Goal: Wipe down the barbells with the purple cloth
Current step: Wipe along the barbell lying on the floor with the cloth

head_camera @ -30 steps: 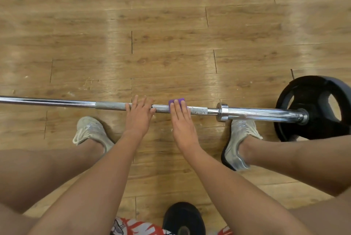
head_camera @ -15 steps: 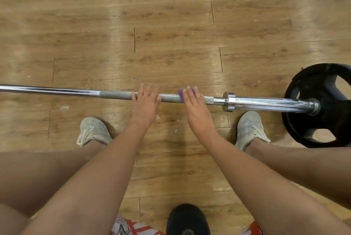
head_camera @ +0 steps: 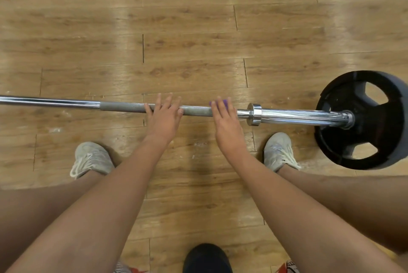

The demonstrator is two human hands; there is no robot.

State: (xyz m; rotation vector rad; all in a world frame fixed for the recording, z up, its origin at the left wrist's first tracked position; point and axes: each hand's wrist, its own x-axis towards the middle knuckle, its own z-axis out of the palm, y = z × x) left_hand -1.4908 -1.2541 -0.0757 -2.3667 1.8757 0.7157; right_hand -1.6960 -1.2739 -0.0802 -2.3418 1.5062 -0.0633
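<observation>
A steel barbell (head_camera: 123, 107) lies across the wooden floor from the left edge to a black weight plate (head_camera: 362, 118) on the right. My left hand (head_camera: 163, 118) rests flat on the grey knurled part, fingers straight and spread. My right hand (head_camera: 225, 120) presses the purple cloth (head_camera: 224, 103) onto the bar just left of the chrome collar (head_camera: 254, 114), fingers straight. Only a small edge of the cloth shows beyond the fingertips.
My two grey shoes (head_camera: 91, 159) (head_camera: 279, 151) stand on the floor on the near side of the bar, either side of my arms. A dark round object (head_camera: 206, 258) sits at the bottom edge. Bare wooden floor stretches beyond the bar.
My right hand has slid the cloth rightward along the bar, closer to the collar. The left hand has kept its place on the knurled section.
</observation>
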